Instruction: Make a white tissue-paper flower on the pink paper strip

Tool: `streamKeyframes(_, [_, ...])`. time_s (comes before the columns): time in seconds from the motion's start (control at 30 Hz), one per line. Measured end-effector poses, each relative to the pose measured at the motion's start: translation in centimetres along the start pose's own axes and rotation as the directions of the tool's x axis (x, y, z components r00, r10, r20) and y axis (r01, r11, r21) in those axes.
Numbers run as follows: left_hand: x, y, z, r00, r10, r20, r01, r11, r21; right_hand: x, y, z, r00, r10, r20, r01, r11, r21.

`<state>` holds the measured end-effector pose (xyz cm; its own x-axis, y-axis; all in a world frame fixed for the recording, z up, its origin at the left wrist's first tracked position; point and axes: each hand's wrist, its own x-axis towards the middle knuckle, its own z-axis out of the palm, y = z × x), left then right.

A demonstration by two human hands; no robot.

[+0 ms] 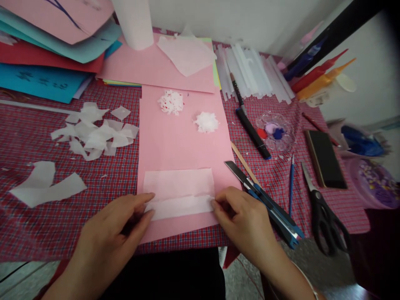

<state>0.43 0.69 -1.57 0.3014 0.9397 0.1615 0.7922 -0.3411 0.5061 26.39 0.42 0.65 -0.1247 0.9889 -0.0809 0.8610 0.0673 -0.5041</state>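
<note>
We see a thin white paper [178, 183] low in the middle of the frame. It lies flat, and its near edge is folded over into a long white band. Our left hand [112, 229] holds the left end of the band with finger and thumb. Our right hand [246, 212] pinches the right end the same way.

Under the paper we have a big pink sheet [187, 146]. Higher up on it sit two fluffy white puffs: one with red specks [171, 102], and a plain one [206, 122] to its lower right.

Just right of the sheet, a blue and black cutter [265, 202] lies with its blade out, near a flat wooden stick [245, 162]. Farther right we find a blue brush [291, 185], black scissors [323, 218] and a dark phone [326, 158]. Above the brush is a clear dish [286, 125] with red, light purple and blue paint.

At the left of the frame, white scraps [93, 131] lie on our red checked cloth [106, 179]. In the upper left we see colored papers [78, 50] in a heap. A white roll [134, 25] stands at the top, and clear sticks [250, 71] lie in the upper right.
</note>
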Motion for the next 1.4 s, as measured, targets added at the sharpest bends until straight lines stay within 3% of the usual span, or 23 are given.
streamKeyframes(1.4, [0.09, 0.51, 0.32, 0.999, -0.034, 0.009, 0.034, 0.999, 0.009, -0.01, 0.15, 0.06, 1.000, 0.025, -0.003, -0.025, 0.997, -0.077])
